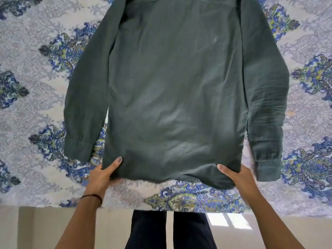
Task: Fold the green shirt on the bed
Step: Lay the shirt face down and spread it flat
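Low in the frame, the left hand (101, 175) and right hand (239, 178) are pinching the hem corners of the green shirt (176, 83), thumbs on top. The shirt is lying spread across the frame's middle on the bed (27, 56).

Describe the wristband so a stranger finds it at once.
A green shirt lies spread on the patterned bedspread. The left hand grips its near hem corner; the thin black wristband circles that wrist. The right hand wears none.
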